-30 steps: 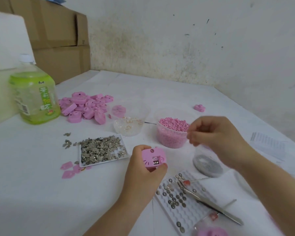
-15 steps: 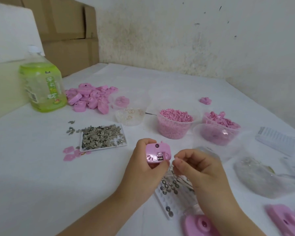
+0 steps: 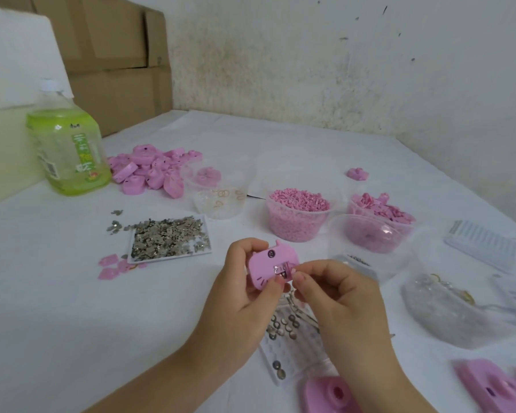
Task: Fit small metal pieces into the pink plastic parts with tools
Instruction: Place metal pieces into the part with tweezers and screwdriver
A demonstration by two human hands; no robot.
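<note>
Held pink part (image 3: 262,265): smooth matt plastic, shiny metal insert (image 3: 280,268). Tray pieces (image 3: 167,238): dull grey metal. Tubs (image 3: 298,231): clear glossy plastic. Bottle (image 3: 69,156): glossy plastic. Boxes (image 3: 113,55): matt cardboard. Table cover (image 3: 57,293): white, matt (paper or cloth, unclear).

A: Back left of the table (image 3: 57,308), what do we list?

B: Cardboard boxes (image 3: 113,55) against the wall (image 3: 310,70), a bottle (image 3: 69,150) in front of them, and a heap of plastic shells (image 3: 152,171) just right of the bottle.

A: Middle row?

B: We log a tray of metal pieces (image 3: 169,238) at left, with a few strays (image 3: 115,225) off its far left corner. Behind and to its right stand a tub of rings (image 3: 221,198), a tub of pellets (image 3: 298,216), and a tub of plastic bits (image 3: 399,217) with another tub (image 3: 355,242) touching its front.

A: Nearest us?

B: A grid tray of discs (image 3: 283,332) lies under our hands. Our left hand (image 3: 245,296) grips one shell (image 3: 262,263) above it. Our right hand (image 3: 337,296) pinches a metal piece (image 3: 280,268) at that shell's right side. A bag (image 3: 447,311) lies far right, with a ribbed tray (image 3: 483,242) behind it.
</note>
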